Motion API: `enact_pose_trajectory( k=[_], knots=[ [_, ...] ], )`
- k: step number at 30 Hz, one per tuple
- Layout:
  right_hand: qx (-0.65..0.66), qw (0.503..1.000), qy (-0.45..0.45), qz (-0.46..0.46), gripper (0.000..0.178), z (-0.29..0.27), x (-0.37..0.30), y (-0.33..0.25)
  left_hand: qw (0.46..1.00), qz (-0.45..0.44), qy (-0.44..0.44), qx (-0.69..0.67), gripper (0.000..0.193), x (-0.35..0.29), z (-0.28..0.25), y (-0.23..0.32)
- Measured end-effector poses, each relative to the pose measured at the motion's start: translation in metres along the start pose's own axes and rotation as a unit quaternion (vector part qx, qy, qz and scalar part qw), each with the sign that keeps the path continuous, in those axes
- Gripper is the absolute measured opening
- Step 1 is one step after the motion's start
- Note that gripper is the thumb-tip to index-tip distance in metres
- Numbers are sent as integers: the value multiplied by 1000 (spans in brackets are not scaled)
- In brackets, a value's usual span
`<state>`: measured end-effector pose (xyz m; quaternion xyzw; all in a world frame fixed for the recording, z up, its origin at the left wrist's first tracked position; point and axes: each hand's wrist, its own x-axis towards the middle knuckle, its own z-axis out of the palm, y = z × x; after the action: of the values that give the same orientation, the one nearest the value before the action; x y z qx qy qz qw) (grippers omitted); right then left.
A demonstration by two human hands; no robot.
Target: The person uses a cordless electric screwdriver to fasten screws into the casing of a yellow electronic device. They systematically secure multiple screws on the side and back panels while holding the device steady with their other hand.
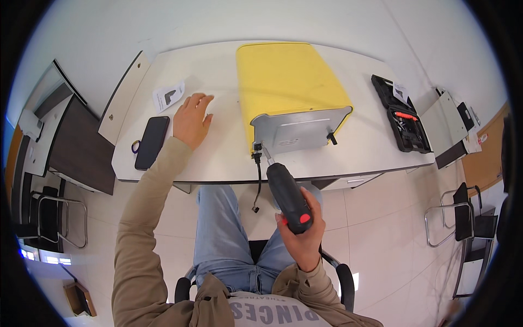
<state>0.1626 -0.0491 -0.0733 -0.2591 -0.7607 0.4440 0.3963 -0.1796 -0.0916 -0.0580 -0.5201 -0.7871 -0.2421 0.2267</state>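
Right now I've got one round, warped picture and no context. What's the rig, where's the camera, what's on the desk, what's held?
No machine here: a person works with bare hands, filmed by a wide fisheye camera on their head looking down, so straight edges bend. They sit at a white desk. The right hand grips a black electric screwdriver, its tip at the lower left corner of the grey panel of a yellow appliance. The left hand lies flat on the desk, holding nothing. Also there: a black phone, a leaflet, and an open black tool case on the right.

White desk [218, 158], pale tiled floor [381, 218] — metal-framed chairs [463, 218], possibly two.
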Motion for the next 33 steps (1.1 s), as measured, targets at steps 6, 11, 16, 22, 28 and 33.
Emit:
enact_pose_trajectory(
  k=[6,11,16,22,28,33],
  knots=[
    [17,1000,2,6,70,-1,0,-2,956,144,101,-235,52,12,-37,50],
    [11,1000,-1,8,68,0,-2,-1,927,194,100,-305,56,26,-34,72],
    [18,1000,4,20,68,1,0,-2,936,186,85,-285,53,47,-31,91],
    [30,999,3,37,68,2,-2,-2,938,168,91,-289,50,50,-25,101],
    [-3,1000,0,7,67,2,0,0,930,157,127,-307,45,50,-19,105],
    [-35,998,2,-49,71,4,5,-9,930,156,133,-305,47,50,-18,105]
  ],
)
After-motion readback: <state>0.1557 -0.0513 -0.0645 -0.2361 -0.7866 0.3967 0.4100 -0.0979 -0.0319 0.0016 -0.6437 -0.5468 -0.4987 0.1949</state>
